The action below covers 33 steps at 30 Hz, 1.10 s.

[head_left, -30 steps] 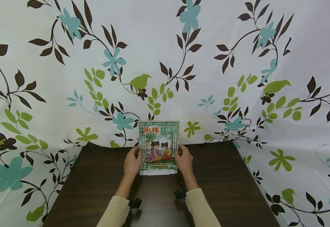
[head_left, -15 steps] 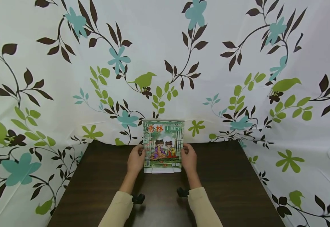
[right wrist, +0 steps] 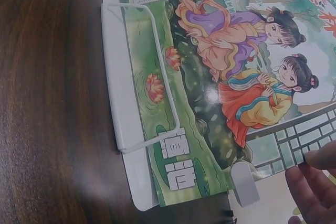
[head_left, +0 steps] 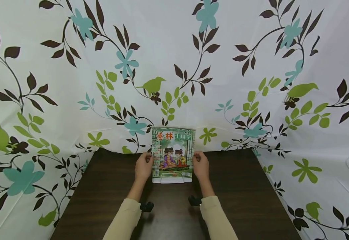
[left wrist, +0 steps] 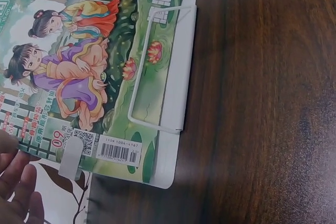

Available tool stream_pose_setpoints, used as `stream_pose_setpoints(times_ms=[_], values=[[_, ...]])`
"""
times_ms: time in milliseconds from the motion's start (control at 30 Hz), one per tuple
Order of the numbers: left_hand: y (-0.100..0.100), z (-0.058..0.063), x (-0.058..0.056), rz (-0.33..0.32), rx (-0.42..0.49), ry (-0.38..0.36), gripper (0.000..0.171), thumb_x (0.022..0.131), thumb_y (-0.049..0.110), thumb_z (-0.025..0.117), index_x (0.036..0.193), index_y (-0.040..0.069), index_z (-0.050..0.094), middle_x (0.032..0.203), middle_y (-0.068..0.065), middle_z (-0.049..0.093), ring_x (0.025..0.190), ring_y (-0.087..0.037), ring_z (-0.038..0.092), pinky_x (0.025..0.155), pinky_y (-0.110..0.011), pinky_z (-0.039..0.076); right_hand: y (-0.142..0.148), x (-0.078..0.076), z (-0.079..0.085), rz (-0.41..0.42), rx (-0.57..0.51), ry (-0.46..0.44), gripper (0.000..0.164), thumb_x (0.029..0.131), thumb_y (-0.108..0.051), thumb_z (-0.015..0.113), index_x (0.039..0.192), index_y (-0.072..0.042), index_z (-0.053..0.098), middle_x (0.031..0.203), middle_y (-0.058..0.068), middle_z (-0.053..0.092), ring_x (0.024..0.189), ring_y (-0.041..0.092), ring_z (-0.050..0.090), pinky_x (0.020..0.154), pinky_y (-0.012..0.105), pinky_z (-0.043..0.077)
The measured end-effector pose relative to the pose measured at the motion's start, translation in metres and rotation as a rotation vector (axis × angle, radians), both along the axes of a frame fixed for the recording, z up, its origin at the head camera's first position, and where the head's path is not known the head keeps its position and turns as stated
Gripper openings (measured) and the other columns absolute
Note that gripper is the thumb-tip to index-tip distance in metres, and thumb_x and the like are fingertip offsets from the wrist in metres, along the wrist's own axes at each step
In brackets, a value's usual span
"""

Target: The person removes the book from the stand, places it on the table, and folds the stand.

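Magazine (head_left: 174, 154) edges are pinched by left hand (head_left: 143, 165) and right hand (head_left: 201, 165); uneven tugging could tip the stand (head_left: 171, 180).

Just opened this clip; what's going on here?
A person has a magazine between both hands: the left hand and the right hand each pinch one side edge. The magazine is propped, cover facing the person, in a white stand, with white tabs over its sides. The stand is on a dark table.
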State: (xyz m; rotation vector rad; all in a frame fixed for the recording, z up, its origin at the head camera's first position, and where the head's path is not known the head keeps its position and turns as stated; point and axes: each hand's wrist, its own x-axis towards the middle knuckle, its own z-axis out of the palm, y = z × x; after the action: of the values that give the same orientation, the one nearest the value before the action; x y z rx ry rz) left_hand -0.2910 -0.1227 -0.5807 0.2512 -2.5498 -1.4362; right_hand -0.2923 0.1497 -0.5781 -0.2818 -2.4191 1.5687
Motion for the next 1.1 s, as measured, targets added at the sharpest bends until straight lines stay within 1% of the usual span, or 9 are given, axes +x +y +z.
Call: stream_pose_setpoints(times_ms=[100, 200, 300, 433, 600, 767, 900, 1100], values=[[0.000, 0.000, -0.001, -0.016, 0.005, 0.010, 0.023, 0.107, 0.024, 0.067, 0.126, 0.010, 0.071, 0.114, -0.010, 0.075, 0.102, -0.026, 0.071, 0.073, -0.040, 0.053, -0.001, 0.000, -0.001, -0.004, 0.007, 0.004, 0.022, 0.108, -0.013, 0.062, 0.126, -0.007, 0.072, 0.119, 0.014, 0.073, 0.107, 0.031, 0.070, 0.083, 0.048, 0.057], [0.001, 0.002, -0.001, -0.034, 0.001, 0.015, 0.025, 0.107, 0.024, 0.068, 0.127, 0.010, 0.070, 0.115, -0.010, 0.074, 0.102, -0.026, 0.070, 0.072, -0.038, 0.052, -0.001, 0.000, -0.002, -0.014, 0.019, 0.017, 0.022, 0.107, -0.013, 0.063, 0.126, -0.007, 0.072, 0.119, 0.014, 0.073, 0.108, 0.032, 0.071, 0.082, 0.048, 0.057], [0.001, 0.004, 0.000, -0.031, -0.005, 0.015, 0.023, 0.107, 0.024, 0.069, 0.125, 0.010, 0.071, 0.113, -0.010, 0.075, 0.100, -0.027, 0.070, 0.071, -0.037, 0.050, 0.000, 0.000, -0.002, -0.027, 0.025, 0.015, 0.022, 0.107, -0.013, 0.063, 0.126, -0.008, 0.073, 0.119, 0.013, 0.074, 0.108, 0.032, 0.071, 0.082, 0.048, 0.056], [0.002, 0.003, -0.001, -0.028, -0.007, 0.031, 0.022, 0.106, 0.023, 0.068, 0.123, 0.008, 0.072, 0.111, -0.011, 0.075, 0.098, -0.027, 0.070, 0.071, -0.038, 0.049, 0.000, 0.000, -0.001, -0.034, 0.030, 0.006, 0.020, 0.107, -0.013, 0.064, 0.125, -0.010, 0.073, 0.119, 0.012, 0.074, 0.108, 0.030, 0.070, 0.083, 0.048, 0.055], [0.000, 0.003, -0.005, -0.025, 0.010, 0.034, 0.021, 0.106, 0.022, 0.068, 0.122, 0.008, 0.072, 0.110, -0.011, 0.075, 0.098, -0.026, 0.069, 0.070, -0.037, 0.049, -0.001, 0.001, 0.003, -0.018, 0.058, 0.010, 0.018, 0.107, -0.013, 0.064, 0.123, -0.011, 0.072, 0.120, 0.011, 0.074, 0.108, 0.030, 0.070, 0.086, 0.051, 0.055], [-0.004, 0.007, -0.008, -0.045, 0.024, 0.046, 0.022, 0.107, 0.021, 0.068, 0.122, 0.007, 0.072, 0.110, -0.012, 0.073, 0.098, -0.027, 0.067, 0.071, -0.036, 0.048, -0.003, 0.001, 0.009, -0.008, 0.067, 0.047, 0.020, 0.107, -0.012, 0.064, 0.125, -0.007, 0.071, 0.119, 0.012, 0.074, 0.107, 0.031, 0.070, 0.087, 0.053, 0.055], [-0.005, 0.010, -0.009, -0.047, 0.030, 0.048, 0.024, 0.107, 0.024, 0.068, 0.124, 0.008, 0.072, 0.111, -0.012, 0.073, 0.098, -0.026, 0.066, 0.071, -0.035, 0.047, -0.003, 0.001, 0.011, -0.001, 0.066, 0.055, 0.018, 0.108, -0.012, 0.063, 0.124, -0.008, 0.071, 0.120, 0.012, 0.073, 0.107, 0.030, 0.070, 0.086, 0.053, 0.055], [-0.004, 0.014, -0.011, -0.053, 0.031, 0.079, 0.023, 0.107, 0.023, 0.068, 0.122, 0.007, 0.073, 0.108, -0.013, 0.073, 0.095, -0.027, 0.066, 0.069, -0.034, 0.048, -0.001, 0.001, 0.012, 0.002, 0.062, 0.068, 0.018, 0.109, -0.013, 0.062, 0.125, -0.011, 0.070, 0.124, 0.012, 0.072, 0.110, 0.031, 0.070, 0.088, 0.053, 0.056]])
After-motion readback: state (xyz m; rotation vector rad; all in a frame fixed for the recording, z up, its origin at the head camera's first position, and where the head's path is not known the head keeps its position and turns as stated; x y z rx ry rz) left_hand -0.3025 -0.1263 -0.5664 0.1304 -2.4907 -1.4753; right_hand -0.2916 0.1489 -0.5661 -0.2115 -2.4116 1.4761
